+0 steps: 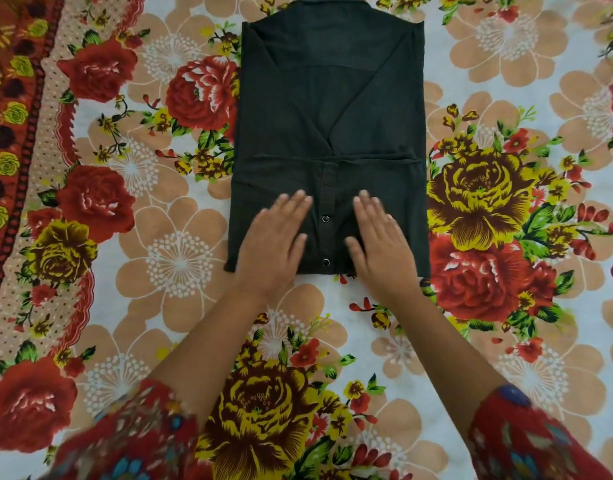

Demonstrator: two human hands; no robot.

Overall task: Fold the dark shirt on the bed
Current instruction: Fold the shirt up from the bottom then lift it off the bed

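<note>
Both hands lie palm-down and spread flat on the dark shirt [327,133], grasping nothing: the left hand [275,242] rests on the near left part of the folded-up lower panel, fingers extended and held close together, thumb splayed inward; the right hand [379,242] mirrors it on the near right part. Between them runs the button placket [327,202], with two snap buttons [325,219] showing in the gap. The step in hand appears to be pressing the bottom fold flat. To do it well, keep the palms flat and sweep outward from the placket toward the side edges, so that trapped air and creases leave at the sides; apply even pressure on both halves so the panel does not skew, and keep its upper edge parallel to the near crease before any further fold is made. The shirt lies in the upper middle of the view on the floral bedsheet [180,261], collar at the far end and partly cut off by the frame. The sides are folded inward into a narrow rectangle, the sleeves lie as diagonal lines across the back, and the lower portion is turned up to about the midpoint. The fabric is matte, dark and nearly smooth.
</note>
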